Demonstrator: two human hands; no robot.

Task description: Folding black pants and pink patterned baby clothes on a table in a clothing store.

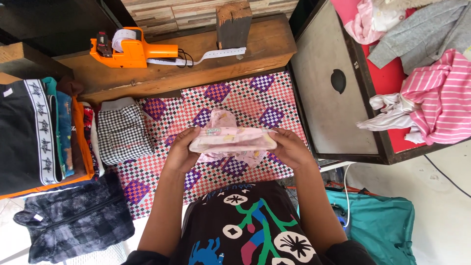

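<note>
Over a checkered cloth, both hands, left and right, are clamping a folded pink garment; gripping both ends evenly is keeping the fold flat.

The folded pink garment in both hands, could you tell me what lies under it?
Under the folded pink garment, held between left hand and right hand, lies more pink printed cloth on a checkered mat. The mat directly beneath is covered.
</note>
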